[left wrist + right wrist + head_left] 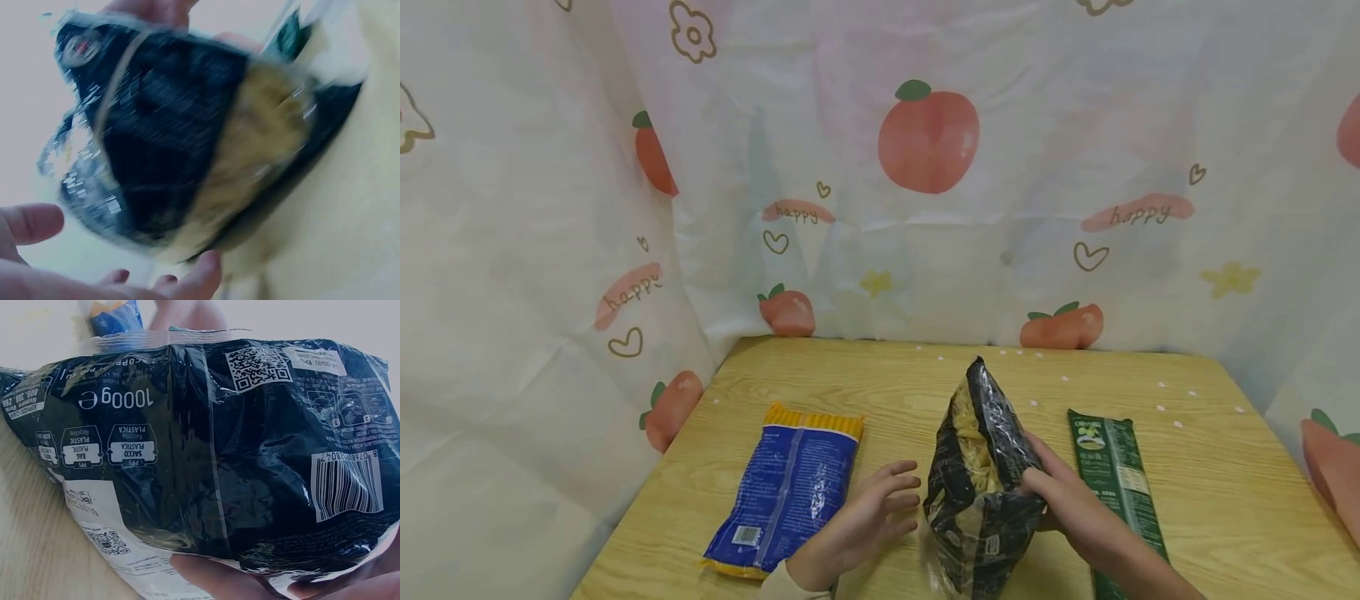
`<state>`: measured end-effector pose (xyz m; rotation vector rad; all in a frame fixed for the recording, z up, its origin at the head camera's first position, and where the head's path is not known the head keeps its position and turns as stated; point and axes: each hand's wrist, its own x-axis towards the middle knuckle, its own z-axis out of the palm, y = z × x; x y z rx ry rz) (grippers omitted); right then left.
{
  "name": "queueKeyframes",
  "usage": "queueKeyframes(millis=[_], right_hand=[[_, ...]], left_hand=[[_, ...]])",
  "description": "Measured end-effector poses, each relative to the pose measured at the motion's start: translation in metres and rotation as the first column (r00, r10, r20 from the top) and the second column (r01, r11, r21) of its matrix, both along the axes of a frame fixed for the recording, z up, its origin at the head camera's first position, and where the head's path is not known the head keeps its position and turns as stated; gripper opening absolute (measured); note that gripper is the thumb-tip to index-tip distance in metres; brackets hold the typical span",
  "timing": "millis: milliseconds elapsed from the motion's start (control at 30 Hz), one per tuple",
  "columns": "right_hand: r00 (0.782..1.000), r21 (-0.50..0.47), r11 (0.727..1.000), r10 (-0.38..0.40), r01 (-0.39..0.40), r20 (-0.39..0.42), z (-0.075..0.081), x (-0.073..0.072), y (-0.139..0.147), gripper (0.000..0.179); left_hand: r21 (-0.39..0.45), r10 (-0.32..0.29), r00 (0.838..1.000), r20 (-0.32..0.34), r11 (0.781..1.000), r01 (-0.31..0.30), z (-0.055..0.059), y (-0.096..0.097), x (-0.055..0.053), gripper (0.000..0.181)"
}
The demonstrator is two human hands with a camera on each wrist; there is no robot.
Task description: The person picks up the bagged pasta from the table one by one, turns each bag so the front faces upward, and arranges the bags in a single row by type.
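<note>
A black pasta bag with a clear window showing yellowish pasta stands tilted over the table, gripped along its right side by my right hand. In the right wrist view the printed back of the bag carries "1000g", a barcode and a QR code. My left hand is apart from the bag on its left, fingers spread and holding nothing. In the left wrist view the bag is blurred, with the left fingers below it.
A blue and yellow packet lies on the wooden table to the left. On the right lies a long green packet, partly behind my right forearm. A white curtain with fruit prints hangs behind and beside the table.
</note>
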<state>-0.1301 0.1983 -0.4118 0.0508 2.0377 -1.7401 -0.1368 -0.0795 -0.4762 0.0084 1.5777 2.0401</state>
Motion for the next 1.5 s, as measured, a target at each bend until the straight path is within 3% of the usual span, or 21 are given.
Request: queueKeyframes(millis=[67, 167, 233, 300, 567, 833, 1267, 1500], right_hand=[[1.0, -0.016, 1.0, 0.004, -0.003, 0.009, -0.001, 0.0, 0.002, 0.091], [1.0, -0.036, 0.999, 0.008, -0.007, 0.013, -0.002, 0.001, 0.004, 0.091], [1.0, -0.042, 0.999, 0.015, -0.014, 0.014, -0.002, 0.001, 0.005, 0.09], [1.0, -0.046, 0.999, 0.018, -0.017, 0.018, -0.003, 0.001, 0.006, 0.09], [0.999, -0.03, 1.0, 0.007, -0.006, 0.034, -0.004, 0.002, 0.009, 0.088], [0.998, -0.11, 0.994, -0.01, 0.016, 0.054, -0.012, 0.003, 0.013, 0.087], [0.996, -0.234, 0.969, -0.071, 0.08, 0.046, -0.023, 0.003, 0.015, 0.087], [0.989, -0.293, 0.945, -0.128, 0.145, 0.077, -0.025, 0.005, 0.012, 0.088]], left_hand=[[0.067, -0.033, 0.997, 0.072, 0.997, 0.028, -0.009, 0.003, 0.008, 0.059], [0.166, -0.138, 0.978, 0.156, 0.98, 0.112, -0.019, 0.006, 0.016, 0.064], [0.2, -0.204, 0.961, 0.185, 0.965, 0.167, -0.021, 0.007, 0.019, 0.071], [0.222, -0.233, 0.951, 0.202, 0.957, 0.187, -0.022, 0.007, 0.02, 0.079], [0.256, -0.214, 0.947, 0.239, 0.955, 0.151, -0.019, 0.01, 0.024, 0.099], [0.261, -0.229, 0.939, 0.258, 0.952, 0.16, -0.019, 0.009, 0.023, 0.101], [0.204, -0.178, 0.957, 0.229, 0.97, 0.132, -0.018, 0.007, 0.022, 0.1], [0.258, -0.168, 0.955, 0.245, 0.961, 0.103, -0.02, 0.009, 0.024, 0.097]])
